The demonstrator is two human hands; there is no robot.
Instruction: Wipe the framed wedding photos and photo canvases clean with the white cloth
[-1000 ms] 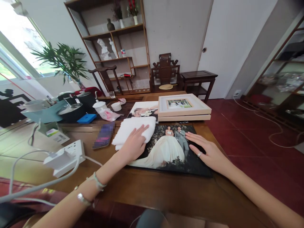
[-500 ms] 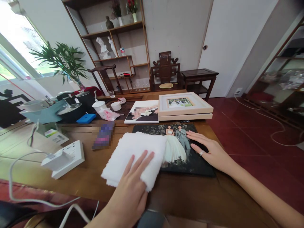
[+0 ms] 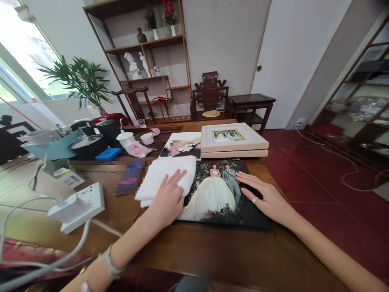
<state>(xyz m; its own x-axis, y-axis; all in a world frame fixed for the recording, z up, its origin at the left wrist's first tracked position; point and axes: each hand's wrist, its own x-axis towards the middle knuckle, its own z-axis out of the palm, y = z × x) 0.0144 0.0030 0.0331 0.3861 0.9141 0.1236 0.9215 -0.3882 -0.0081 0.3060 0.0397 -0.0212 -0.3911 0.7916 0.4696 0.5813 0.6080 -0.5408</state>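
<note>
A large frameless wedding photo (image 3: 223, 196) lies flat on the wooden table (image 3: 212, 251). My left hand (image 3: 165, 198) presses flat on a folded white cloth (image 3: 164, 174) that covers the photo's upper left corner. My right hand (image 3: 267, 198), with a ring on one finger, rests palm down with fingers spread on the photo's right part.
Beyond the photo sit two stacked light wooden frames (image 3: 234, 142) and another print (image 3: 182, 147). At the left are a white power strip (image 3: 80, 205) with cables, a phone (image 3: 130, 181), a blue box (image 3: 108, 153), pots and cups. Shelves and chairs stand at the back wall.
My left hand pulled the cloth toward me across the photo half a second ago, and has now pushed it back up to the photo's upper left corner. My right hand stayed put.
</note>
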